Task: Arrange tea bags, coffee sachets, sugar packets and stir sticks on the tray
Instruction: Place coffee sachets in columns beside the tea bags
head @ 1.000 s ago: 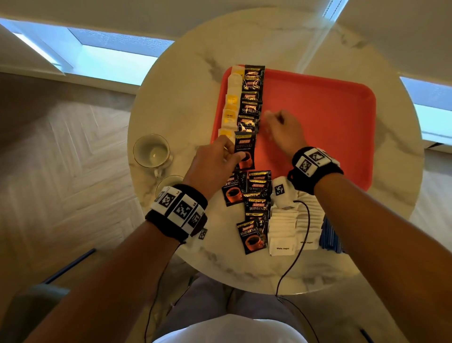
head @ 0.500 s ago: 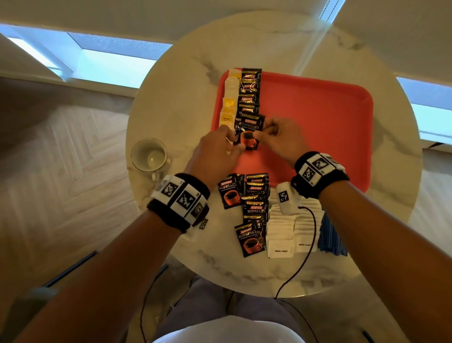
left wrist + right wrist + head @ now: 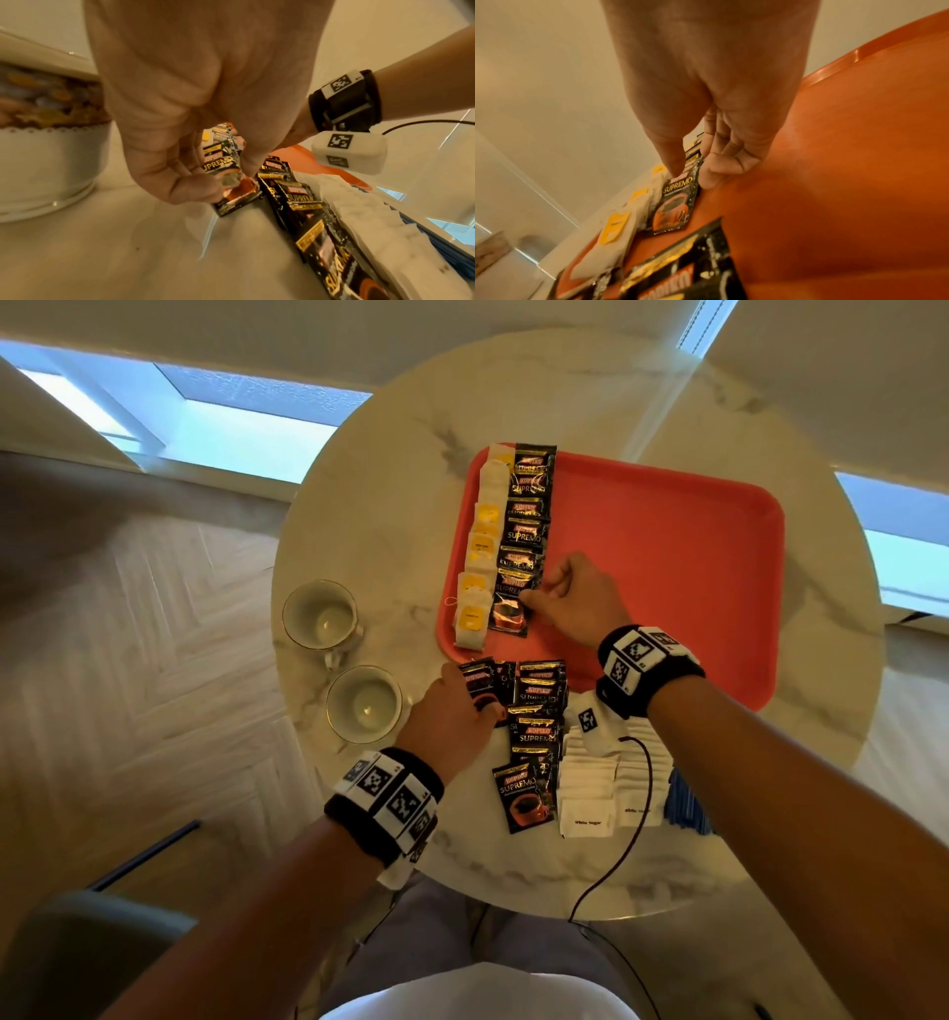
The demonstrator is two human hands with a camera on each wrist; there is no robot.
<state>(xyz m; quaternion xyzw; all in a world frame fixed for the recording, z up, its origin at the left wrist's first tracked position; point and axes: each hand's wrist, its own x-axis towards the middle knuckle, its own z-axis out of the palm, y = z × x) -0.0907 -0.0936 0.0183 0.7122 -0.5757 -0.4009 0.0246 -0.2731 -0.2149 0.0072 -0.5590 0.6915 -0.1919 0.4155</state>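
A red tray [image 3: 667,546] lies on the round marble table. Along its left edge runs a column of tea bags [image 3: 480,546], with a column of black coffee sachets [image 3: 529,521] beside it. My right hand [image 3: 531,600] pinches the top of the nearest coffee sachet [image 3: 508,616], which lies flat on the tray; the right wrist view shows thumb and forefinger [image 3: 690,176] at that sachet [image 3: 675,207]. My left hand [image 3: 480,706] is at the loose coffee sachets [image 3: 536,711] on the table, its thumb and fingers [image 3: 226,178] pinching one sachet [image 3: 239,194].
White sugar packets [image 3: 590,788] lie in rows in front of the tray, with blue stir sticks [image 3: 688,803] to their right. Two gold-rimmed cups [image 3: 318,616] [image 3: 364,703] stand at the table's left edge. The tray's middle and right part is bare.
Both hands held one coffee sachet over the tray. Now it lies at the near end of the coffee column under my right hand, and my left hand has drawn back to the loose pile.
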